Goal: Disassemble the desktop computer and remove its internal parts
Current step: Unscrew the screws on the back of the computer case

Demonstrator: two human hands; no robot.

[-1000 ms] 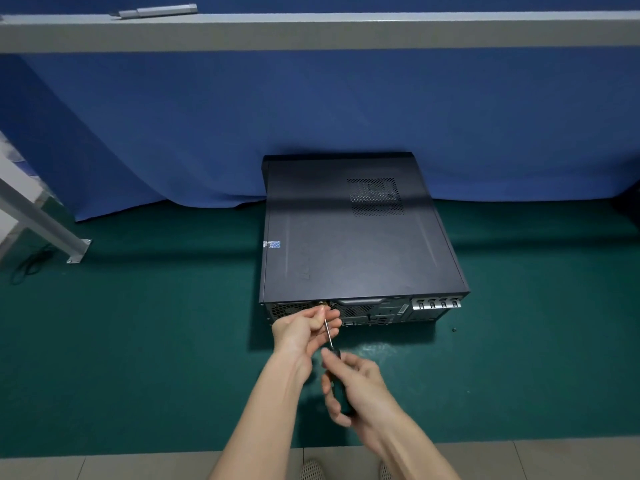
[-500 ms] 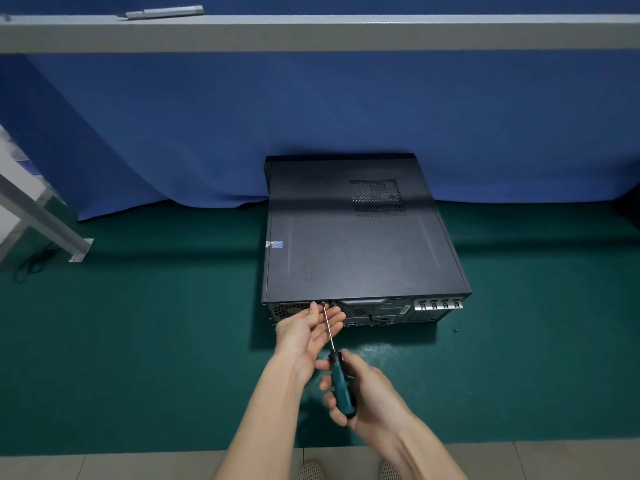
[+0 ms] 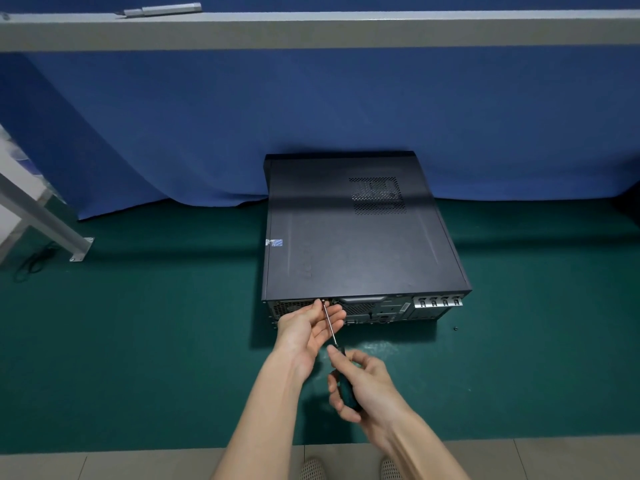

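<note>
At the mat's (image 3: 138, 341) near edge, right hand (image 3: 372, 388) grips the screwdriver (image 3: 348, 393), left hand (image 3: 306, 329) pinches its shaft; computer case (image 3: 356, 244) not yet opened.

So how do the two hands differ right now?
The left hand is up at the computer, fingers steadying the thin shaft of the screwdriver; the right hand is lower, nearer the body, wrapped round its dark handle. Both hold the same tool.

Blue cloth (image 3: 311, 116) behind green mat (image 3: 138, 341); grey beam (image 3: 346, 29) above; metal leg (image 3: 41, 216) left.
</note>
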